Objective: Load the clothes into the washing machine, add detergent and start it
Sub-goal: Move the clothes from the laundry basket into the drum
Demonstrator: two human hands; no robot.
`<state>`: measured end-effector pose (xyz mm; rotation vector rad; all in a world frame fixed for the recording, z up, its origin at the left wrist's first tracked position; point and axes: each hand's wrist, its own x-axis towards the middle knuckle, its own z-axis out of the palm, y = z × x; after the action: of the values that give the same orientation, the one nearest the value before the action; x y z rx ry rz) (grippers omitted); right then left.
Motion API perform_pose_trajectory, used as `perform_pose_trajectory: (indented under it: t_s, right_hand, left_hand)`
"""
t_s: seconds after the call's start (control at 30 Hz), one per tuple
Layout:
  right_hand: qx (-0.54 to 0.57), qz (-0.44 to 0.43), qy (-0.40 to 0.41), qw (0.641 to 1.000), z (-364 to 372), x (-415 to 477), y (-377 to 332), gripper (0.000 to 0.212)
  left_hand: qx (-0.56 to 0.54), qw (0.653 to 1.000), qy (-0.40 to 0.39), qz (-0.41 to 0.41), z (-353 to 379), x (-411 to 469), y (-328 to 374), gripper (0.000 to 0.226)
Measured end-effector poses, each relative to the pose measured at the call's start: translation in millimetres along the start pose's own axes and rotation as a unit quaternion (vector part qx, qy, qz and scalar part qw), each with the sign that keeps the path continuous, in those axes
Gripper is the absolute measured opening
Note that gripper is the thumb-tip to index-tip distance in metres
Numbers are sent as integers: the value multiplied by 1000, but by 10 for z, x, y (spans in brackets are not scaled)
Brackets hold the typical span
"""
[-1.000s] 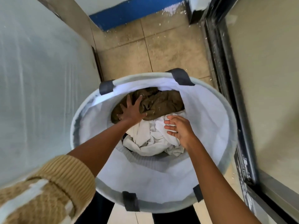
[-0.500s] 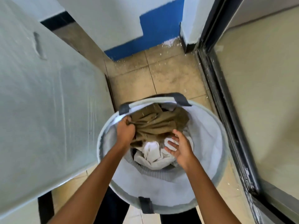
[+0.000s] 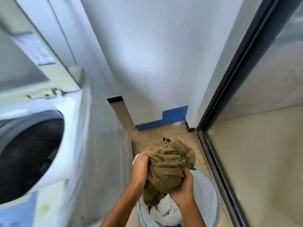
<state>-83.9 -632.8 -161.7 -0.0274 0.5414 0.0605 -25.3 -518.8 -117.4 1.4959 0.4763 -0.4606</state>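
An olive-brown garment (image 3: 168, 167) flecked with small pale marks was seen; white cloth (image 3: 165, 212) lay in a pale grey basket (image 3: 208, 194). The washing machine (image 3: 68, 145) was white, the floor (image 3: 183, 136) tan-tiled, the skirting (image 3: 164, 120) blue.

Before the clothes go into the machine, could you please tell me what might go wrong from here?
1. The brown garment is bunched loosely between the left hand and right hand, with a part hanging down; it could slip onto the dusty floor.
2. White laundry lies right under it in the basket and may get dragged out.
3. The drum opening sits off to the left, so trailing cloth could catch on its rim.
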Motion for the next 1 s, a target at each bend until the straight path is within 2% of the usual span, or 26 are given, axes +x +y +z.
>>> perform_pose_trajectory:
  t_s: [0.03,0.1,0.17,0.37,0.43,0.53,0.6,0.7,0.77,0.83,0.9,0.97,1.0]
  right_hand:
    - [-139,27,29,989,207,-28,130,76]
    - [-179,1,38,983,508,87,194,79]
    - [-187,-19,-2,982,844,64,317,79]
    - [-239,-88,-101,962,1868,-184,784,69]
    - [-264,-93,-133,951,2176,-316,1015,64]
    - [-289,-79,-169,939,2613,-494,1419,41]
    - [-297,-71,-185,934,2818,-532,1694,35]
    - [-325,-67,-193,923,2970,-494,2129,43]
    - [-344,-47,-194,918,3015,-463,2410,28]
    - [-354,-34,-213,910,3048,-459,2701,26]
    - [-381,-33,-242,892,3051,-459,2989,37]
    - [-390,-34,-255,884,3016,-456,3240,28]
    - [-394,-36,-251,884,2995,-456,3343,30]
  left_hand:
    - [44,998,8,42,-98,-67,173,27]
    - [98,989,30,103,-315,-173,464,17]
    - [110,984,44,136,-544,-285,745,13]
    - [65,964,-7,256,-1325,-808,1552,42]
    - [28,957,6,287,-1641,-1031,1759,50]
    - [-32,937,39,345,-2079,-1342,2006,42]
    - [-46,922,24,383,-2320,-1524,2137,33]
    - [-20,914,-14,405,-2633,-1733,2264,30]
    - [81,891,48,443,-2840,-1762,2297,35]
    - [160,873,80,453,-3058,-1749,2347,41]
    - [169,891,36,420,-3254,-1717,2405,41]
    - [172,904,-13,392,-3429,-1609,2438,27]
    - [182,901,-12,393,-3519,-1509,2443,23]
